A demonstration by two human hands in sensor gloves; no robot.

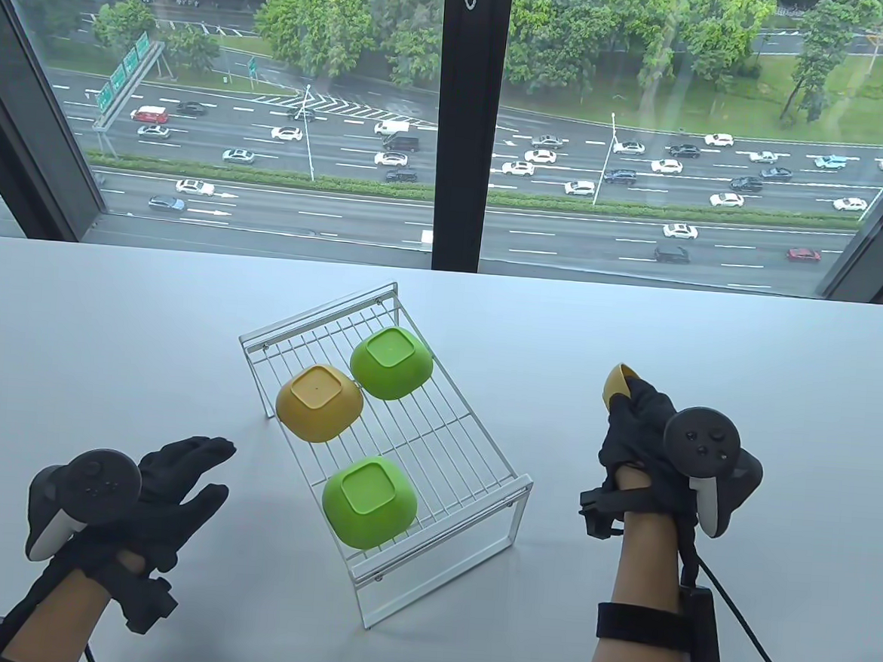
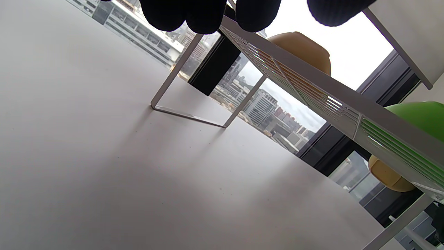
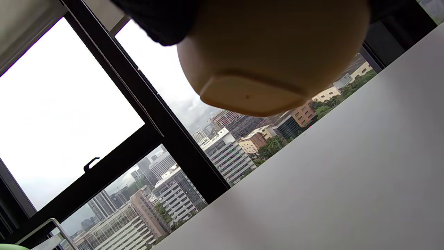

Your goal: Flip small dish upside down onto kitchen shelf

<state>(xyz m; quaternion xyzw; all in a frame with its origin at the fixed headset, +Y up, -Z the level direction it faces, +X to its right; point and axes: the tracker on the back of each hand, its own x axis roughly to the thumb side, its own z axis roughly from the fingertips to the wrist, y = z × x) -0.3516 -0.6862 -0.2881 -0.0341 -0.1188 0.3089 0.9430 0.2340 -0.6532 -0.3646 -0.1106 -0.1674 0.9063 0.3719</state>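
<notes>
A white wire kitchen shelf point(image 1: 434, 436) stands mid-table. On it lie, upside down, a yellow dish point(image 1: 319, 402) and two green dishes point(image 1: 392, 362) point(image 1: 369, 501). My right hand point(image 1: 635, 428) is to the right of the shelf and grips another small yellow dish point(image 1: 617, 385), mostly hidden by the glove. In the right wrist view that dish point(image 3: 274, 59) fills the top, held above the table with its base facing the camera. My left hand point(image 1: 186, 476) is open and empty, left of the shelf. The left wrist view shows the shelf point(image 2: 312, 93) from below.
The white table point(image 1: 108, 338) runs to a large window at the far edge. The shelf's legs point(image 2: 189, 116) stand on the table close to my left hand. A cable trails from my right wrist point(image 1: 739, 616).
</notes>
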